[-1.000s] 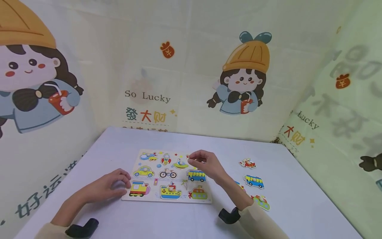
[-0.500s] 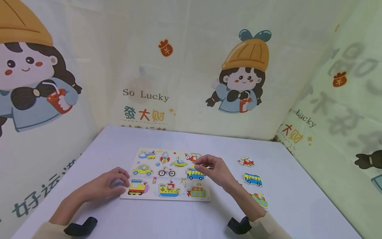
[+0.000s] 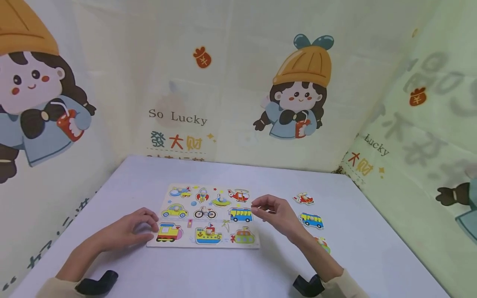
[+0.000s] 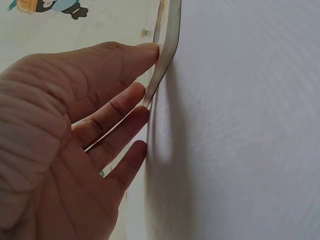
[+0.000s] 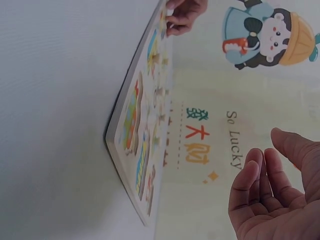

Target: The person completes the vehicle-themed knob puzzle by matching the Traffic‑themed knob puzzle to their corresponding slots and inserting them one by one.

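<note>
A wooden puzzle board (image 3: 189,239) with vehicle shapes lies flat on the table. At its left edge my left hand (image 3: 128,229) rests, the thumb touching the board's rim in the left wrist view and the fingers loosely bent alongside. Just off the board's right side hovers my right hand (image 3: 277,215), holding nothing, its fingers relaxed and its thumb apart from them in the right wrist view. Beyond it lie a loose helicopter piece (image 3: 304,198), a bus piece (image 3: 311,220) and a submarine piece (image 3: 322,245), the last partly hidden by my forearm.
Knobbed pieces, among them a car (image 3: 174,211) and a ship (image 3: 208,235), sit in the board. A white cloth covers the table (image 3: 193,273). Printed curtains (image 3: 234,82) stand behind and at both sides.
My right hand has drawn back from the board's upper right toward its right side, uncovering the helicopter and bus pictures. The left hand has stayed at the board's edge. The view has shifted slightly.
</note>
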A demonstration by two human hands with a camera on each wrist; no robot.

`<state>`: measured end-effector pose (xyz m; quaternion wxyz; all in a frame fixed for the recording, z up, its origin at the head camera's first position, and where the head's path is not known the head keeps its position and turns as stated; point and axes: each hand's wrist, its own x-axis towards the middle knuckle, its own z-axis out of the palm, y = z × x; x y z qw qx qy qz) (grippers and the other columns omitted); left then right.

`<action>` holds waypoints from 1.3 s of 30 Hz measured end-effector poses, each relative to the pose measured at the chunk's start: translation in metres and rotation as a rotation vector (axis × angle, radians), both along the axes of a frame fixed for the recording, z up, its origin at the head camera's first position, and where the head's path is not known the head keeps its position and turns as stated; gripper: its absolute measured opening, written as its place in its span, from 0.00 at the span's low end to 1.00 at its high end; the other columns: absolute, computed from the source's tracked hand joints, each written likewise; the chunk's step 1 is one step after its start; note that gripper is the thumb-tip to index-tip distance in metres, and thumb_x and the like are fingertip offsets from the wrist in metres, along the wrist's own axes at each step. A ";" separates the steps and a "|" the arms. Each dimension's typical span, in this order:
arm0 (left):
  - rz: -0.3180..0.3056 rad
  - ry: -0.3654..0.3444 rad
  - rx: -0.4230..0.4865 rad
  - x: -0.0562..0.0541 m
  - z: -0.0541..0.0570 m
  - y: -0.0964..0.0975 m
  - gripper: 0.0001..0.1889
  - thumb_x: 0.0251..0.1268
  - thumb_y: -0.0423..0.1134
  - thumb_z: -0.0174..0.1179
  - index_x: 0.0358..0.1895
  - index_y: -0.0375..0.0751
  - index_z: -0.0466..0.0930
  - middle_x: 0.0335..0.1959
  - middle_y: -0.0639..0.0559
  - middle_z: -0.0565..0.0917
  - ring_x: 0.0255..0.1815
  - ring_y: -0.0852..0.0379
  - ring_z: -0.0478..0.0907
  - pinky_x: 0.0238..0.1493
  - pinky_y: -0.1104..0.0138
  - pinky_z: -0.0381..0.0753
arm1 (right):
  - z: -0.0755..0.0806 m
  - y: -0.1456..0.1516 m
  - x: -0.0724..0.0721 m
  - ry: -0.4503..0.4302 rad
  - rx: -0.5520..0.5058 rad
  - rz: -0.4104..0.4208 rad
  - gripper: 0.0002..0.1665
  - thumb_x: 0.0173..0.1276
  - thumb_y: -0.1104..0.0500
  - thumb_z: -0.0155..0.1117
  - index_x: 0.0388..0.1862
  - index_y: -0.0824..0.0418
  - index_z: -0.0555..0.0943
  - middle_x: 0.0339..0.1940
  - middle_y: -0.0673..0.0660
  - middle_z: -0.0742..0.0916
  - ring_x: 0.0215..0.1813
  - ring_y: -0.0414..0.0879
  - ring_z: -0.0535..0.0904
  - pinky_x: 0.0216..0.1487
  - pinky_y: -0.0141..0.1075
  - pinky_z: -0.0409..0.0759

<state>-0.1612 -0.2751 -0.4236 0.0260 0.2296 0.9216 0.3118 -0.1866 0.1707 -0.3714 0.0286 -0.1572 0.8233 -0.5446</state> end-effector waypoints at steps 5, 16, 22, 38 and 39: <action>-0.004 0.026 -0.016 0.000 0.000 0.000 0.09 0.60 0.43 0.74 0.40 0.57 0.83 0.56 0.54 0.77 0.62 0.41 0.74 0.63 0.43 0.76 | 0.000 0.007 0.000 -0.007 0.000 -0.025 0.16 0.66 0.53 0.75 0.50 0.57 0.85 0.47 0.55 0.88 0.51 0.65 0.82 0.46 0.42 0.86; 0.002 -0.019 0.030 0.000 0.003 0.002 0.10 0.59 0.40 0.74 0.40 0.54 0.84 0.56 0.50 0.77 0.63 0.38 0.73 0.64 0.36 0.71 | -0.003 0.027 0.009 -0.006 0.025 -0.077 0.18 0.66 0.51 0.75 0.49 0.58 0.85 0.46 0.55 0.88 0.48 0.59 0.83 0.42 0.39 0.85; 0.002 -0.020 0.024 -0.001 0.003 0.001 0.09 0.60 0.41 0.74 0.40 0.55 0.84 0.56 0.50 0.77 0.63 0.38 0.73 0.65 0.36 0.71 | -0.006 0.041 0.010 0.005 0.047 -0.090 0.18 0.66 0.51 0.75 0.50 0.59 0.84 0.47 0.56 0.88 0.48 0.55 0.83 0.44 0.37 0.85; 0.012 -0.029 0.013 0.000 0.004 0.000 0.10 0.58 0.40 0.75 0.38 0.56 0.83 0.56 0.50 0.78 0.62 0.40 0.73 0.65 0.36 0.72 | -0.020 0.072 0.011 -0.002 0.061 -0.116 0.17 0.67 0.54 0.74 0.49 0.62 0.84 0.46 0.58 0.88 0.46 0.48 0.83 0.42 0.32 0.83; 0.006 -0.031 0.018 0.000 0.004 0.000 0.09 0.58 0.39 0.75 0.38 0.55 0.83 0.56 0.49 0.77 0.61 0.40 0.73 0.65 0.36 0.71 | -0.020 0.073 0.011 -0.004 0.067 -0.118 0.18 0.67 0.54 0.74 0.50 0.63 0.84 0.45 0.58 0.88 0.46 0.48 0.83 0.41 0.32 0.83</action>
